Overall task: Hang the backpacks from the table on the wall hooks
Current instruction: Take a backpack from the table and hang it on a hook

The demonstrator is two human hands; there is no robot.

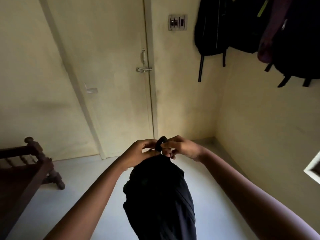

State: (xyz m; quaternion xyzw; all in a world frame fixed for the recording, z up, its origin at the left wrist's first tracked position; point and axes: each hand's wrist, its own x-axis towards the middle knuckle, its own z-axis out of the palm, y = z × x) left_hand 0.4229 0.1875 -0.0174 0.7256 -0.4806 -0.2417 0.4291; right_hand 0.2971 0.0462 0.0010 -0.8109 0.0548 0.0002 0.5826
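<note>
Far out to the left of the left hand (138,153), down low, stands a dark wooden bed frame (34,163) w/ a turned post, on the pale floor (83,184). Above and beyond the left hand is a cream door (110,70) w/ a metal handle and a slide bolt (144,69) at its right edge.

Left hand: fingers curled in, closed on the gathered top of a black backpack (159,196), right beside its carry loop (161,143). The loop sticks up between the two hands. Right hand (181,148): thumb and fingers pinched shut on the loop from the other side, touching it. Both arms reach forward, bare. The backpack hangs straight down from the two hands, its body below and between the forearms, off the floor; its lower end runs out of view.

Up and to the right of the right hand, a switch plate (178,22) sits on the wall (259,118). Further right and higher, two dark backpacks hang on the wall: one black w/ dangling straps (213,32), then another dark one w/ a purplish part (294,49) at the top corner, touching or overlapping the first. Hooks themselves are hidden. Low at the far right edge, a pale corner of sth (313,168) pokes in; can't tell what it is.
</note>
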